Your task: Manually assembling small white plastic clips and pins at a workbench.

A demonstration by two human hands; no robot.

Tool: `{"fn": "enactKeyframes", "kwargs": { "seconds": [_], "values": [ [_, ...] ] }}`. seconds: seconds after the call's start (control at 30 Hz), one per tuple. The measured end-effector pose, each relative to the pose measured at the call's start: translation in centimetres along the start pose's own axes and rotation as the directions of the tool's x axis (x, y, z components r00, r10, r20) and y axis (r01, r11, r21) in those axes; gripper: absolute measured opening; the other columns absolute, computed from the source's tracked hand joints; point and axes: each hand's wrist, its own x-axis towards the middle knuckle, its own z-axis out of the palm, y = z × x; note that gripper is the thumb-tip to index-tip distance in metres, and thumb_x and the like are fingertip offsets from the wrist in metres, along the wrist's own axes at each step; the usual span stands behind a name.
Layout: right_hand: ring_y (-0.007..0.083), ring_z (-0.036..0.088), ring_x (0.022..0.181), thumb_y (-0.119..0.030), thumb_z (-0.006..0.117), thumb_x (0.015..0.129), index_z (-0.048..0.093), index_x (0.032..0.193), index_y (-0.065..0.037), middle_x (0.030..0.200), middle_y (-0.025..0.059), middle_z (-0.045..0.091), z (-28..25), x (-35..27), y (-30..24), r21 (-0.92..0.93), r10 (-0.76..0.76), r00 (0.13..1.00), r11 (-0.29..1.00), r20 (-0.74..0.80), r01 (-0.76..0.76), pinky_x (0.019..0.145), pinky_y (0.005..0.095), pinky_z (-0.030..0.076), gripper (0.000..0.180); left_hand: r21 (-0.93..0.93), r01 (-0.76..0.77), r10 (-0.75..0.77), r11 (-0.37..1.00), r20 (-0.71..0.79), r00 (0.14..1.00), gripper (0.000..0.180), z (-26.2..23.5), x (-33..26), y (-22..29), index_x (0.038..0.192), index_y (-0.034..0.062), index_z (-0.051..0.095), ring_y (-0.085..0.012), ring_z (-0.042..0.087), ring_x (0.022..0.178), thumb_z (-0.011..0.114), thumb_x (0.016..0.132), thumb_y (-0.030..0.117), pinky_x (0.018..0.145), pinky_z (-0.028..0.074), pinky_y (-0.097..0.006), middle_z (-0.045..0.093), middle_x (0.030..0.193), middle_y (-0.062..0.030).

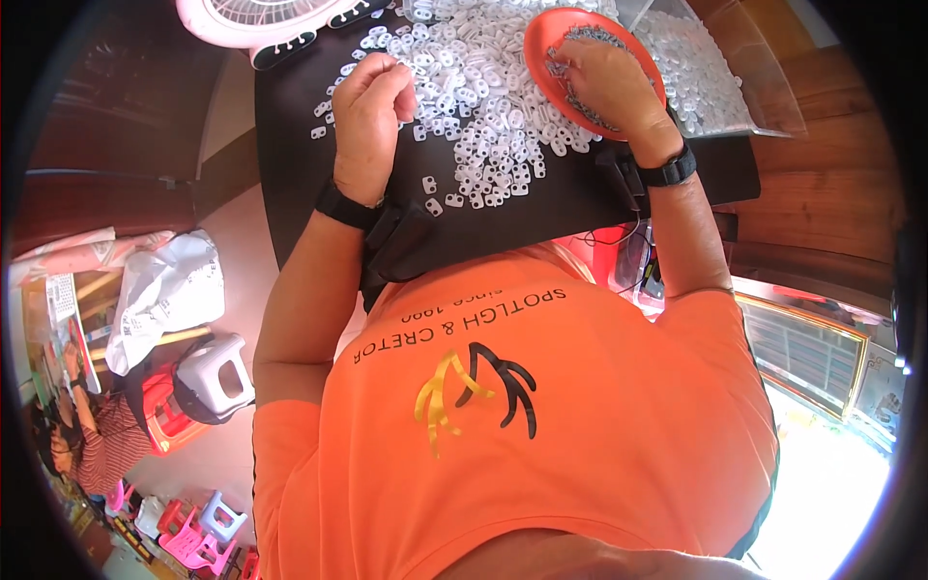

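The left hand (pixel 370 121) hovers over the black surface (pixel 541 208), fingers curled shut (whatever they pinch is hidden). The heap of small white plastic loop pieces (pixel 474 106) spreads at its three o'clock, lying every which way. The right hand (pixel 609 92) rests in the round orange plastic dish (pixel 541 48), fingers buried among small grey metal bits (pixel 594 39); grip unclear.

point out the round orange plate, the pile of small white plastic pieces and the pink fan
round orange plate (pixel 537 60), head view, bare left rim
pile of small white plastic pieces (pixel 483 106), head view, middle of the heap
pink fan (pixel 253 19), head view, front grille
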Motion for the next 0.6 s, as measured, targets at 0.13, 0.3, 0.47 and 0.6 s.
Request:
{"fn": "enactKeyframes", "kwargs": {
  "seconds": [0.13, 0.3, 0.47, 0.6],
  "values": [
    [0.0306, 0.062, 0.083, -0.012, 0.056, 0.083, 0.065, 0.095, -0.008, 0.089, 0.0116, 0.065, 0.0, 0.0, 0.6, 0.006, -0.026, 0.982, 1.000, -0.186, 0.027, 0.074, 0.0382, 0.049, 0.015, 0.005, 0.013, -0.013, 1.000, -0.005, 1.000, 0.016, 0.2, 0.0, 0.2, 0.076, 0.0024, 0.055, -0.0084, 0.045, 0.053, 0.050, 0.086, 0.013, 0.051, 0.034, -0.022, 0.052, 0.062, -0.0014],
    [0.0272, 0.063, 0.078, -0.012, 0.059, 0.082, 0.065, 0.093, -0.008, 0.089, 0.0107, 0.065, -2.1, 0.3, -1.1, 0.193, 0.003, 0.986, 0.981, -0.164, 0.030, 0.069, 0.0344, 0.050, 0.013, 0.008, -0.005, 0.005, 1.000, 0.001, 1.000, 0.017, 0.0, -0.1, 0.0, 0.076, 0.0020, 0.055, -0.0087, 0.046, 0.053, 0.050, 0.087, 0.014, 0.051, 0.034, -0.022, 0.052, 0.062, -0.0018],
    [0.0263, 0.063, 0.076, -0.008, 0.059, 0.081, 0.065, 0.093, -0.009, 0.089, 0.0104, 0.064, -2.2, 0.2, -1.5, 0.241, 0.044, 0.985, 0.971, -0.166, -0.003, 0.067, 0.0323, 0.050, 0.014, -0.048, 0.018, -0.018, 0.999, 0.000, 1.000, 0.013, 0.1, 0.0, 0.1, 0.073, 0.0025, 0.054, -0.0085, 0.045, 0.053, 0.053, 0.084, 0.010, 0.050, 0.035, -0.022, 0.051, 0.061, -0.0009],
    [0.0275, 0.063, 0.075, -0.006, 0.058, 0.080, 0.065, 0.093, -0.004, 0.084, 0.0121, 0.065, -2.8, 0.8, -1.6, 0.219, 0.047, 0.946, 0.975, -0.320, 0.026, 0.068, 0.0322, 0.050, 0.014, -0.030, 0.010, -0.010, 1.000, -0.006, 1.000, 0.013, 0.2, -0.1, 0.1, 0.073, 0.0024, 0.054, -0.0084, 0.045, 0.053, 0.053, 0.083, 0.009, 0.050, 0.035, -0.022, 0.051, 0.061, -0.0008]
  ]
}}
